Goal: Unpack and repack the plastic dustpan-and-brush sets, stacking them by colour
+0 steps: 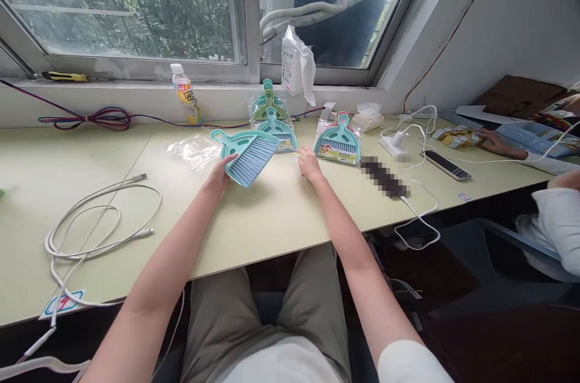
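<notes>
My left hand [220,172] grips a teal dustpan [230,144] by its side edge, tilted above the table. A small brush with grey-blue bristles [254,159] is nested in it. My right hand [310,164] is closed just to the right, its fingers pinched together; what they hold, if anything, is too small to make out. Behind the hands lies a packaged dustpan set [274,126] with a printed card, and more sets [268,99] are stacked behind it. Right of my right hand is another wrapped dustpan set [339,140]. Crumpled clear plastic [194,150] lies left of the held dustpan.
A drink bottle [186,96] and a white paper packet [296,66] stand by the window. Coiled white cables [86,253] lie at left. On the right are a power strip [394,144], a phone [446,165] and another person's hand [493,144] on small yellow packs.
</notes>
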